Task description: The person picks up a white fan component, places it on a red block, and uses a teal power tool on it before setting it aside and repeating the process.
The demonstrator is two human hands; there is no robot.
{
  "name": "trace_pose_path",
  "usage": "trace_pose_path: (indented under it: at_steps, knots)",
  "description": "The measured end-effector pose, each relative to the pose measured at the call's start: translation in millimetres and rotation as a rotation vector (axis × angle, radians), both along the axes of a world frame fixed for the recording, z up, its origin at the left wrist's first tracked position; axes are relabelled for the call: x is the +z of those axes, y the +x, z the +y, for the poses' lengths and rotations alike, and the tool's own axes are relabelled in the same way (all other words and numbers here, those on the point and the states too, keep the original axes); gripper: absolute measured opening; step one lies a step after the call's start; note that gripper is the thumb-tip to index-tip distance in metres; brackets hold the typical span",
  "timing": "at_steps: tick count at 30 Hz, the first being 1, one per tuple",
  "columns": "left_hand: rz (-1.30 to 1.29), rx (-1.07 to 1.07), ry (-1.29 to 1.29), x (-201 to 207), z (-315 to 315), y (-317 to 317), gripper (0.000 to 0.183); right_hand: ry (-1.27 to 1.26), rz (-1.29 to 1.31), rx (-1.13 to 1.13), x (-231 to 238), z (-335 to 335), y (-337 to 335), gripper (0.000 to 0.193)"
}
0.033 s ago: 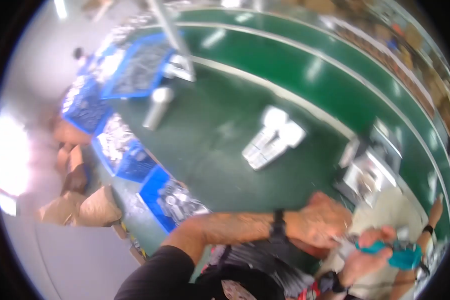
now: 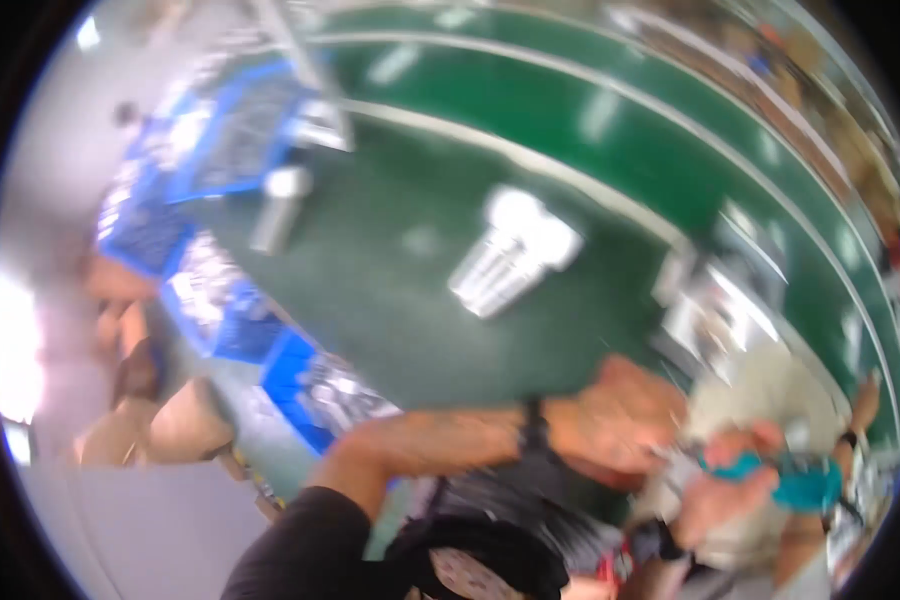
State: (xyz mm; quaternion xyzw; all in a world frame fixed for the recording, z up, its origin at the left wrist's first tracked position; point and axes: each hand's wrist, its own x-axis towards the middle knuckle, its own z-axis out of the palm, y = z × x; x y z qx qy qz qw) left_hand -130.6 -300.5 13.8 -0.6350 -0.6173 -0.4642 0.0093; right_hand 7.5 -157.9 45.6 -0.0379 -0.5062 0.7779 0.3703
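Note:
At the lower right my two hands are close together above a beige surface (image 2: 760, 395). My left hand (image 2: 630, 420), with a dark band at the wrist, is closed with its fingers curled down. A small pale piece shows at its fingertips; blur hides what it is. My right hand (image 2: 725, 490) is wrapped round a teal powered screwdriver (image 2: 808, 484), its front end pointing left toward my left hand. Farther off, a group of long white parts (image 2: 515, 255) lies side by side on the green table (image 2: 400, 300).
Blue bins (image 2: 295, 375) filled with grey and white parts line the table's left side. A white cylindrical part (image 2: 282, 205) lies near a metal post (image 2: 305, 60). Right stands an open box (image 2: 720, 315) with shiny contents. Another person's hand (image 2: 865, 405) is at the right edge.
The whole view has shifted, so the table, bins and white parts sit farther left and slightly higher. My hands keep the same hold beside each other.

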Motion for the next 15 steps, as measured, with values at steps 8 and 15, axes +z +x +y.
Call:
trace_pose_path:
  at_steps: [8,15]
  knots:
    - [-0.066,0.047,-0.113,-3,-6,-10,0.037,0.322,-0.139,-0.164,20,-30,-34,0.077]
    - [-0.065,-0.003,-0.065,-2,1,-5,0.032,0.327,-0.174,-0.189,29,-23,-26,0.078]
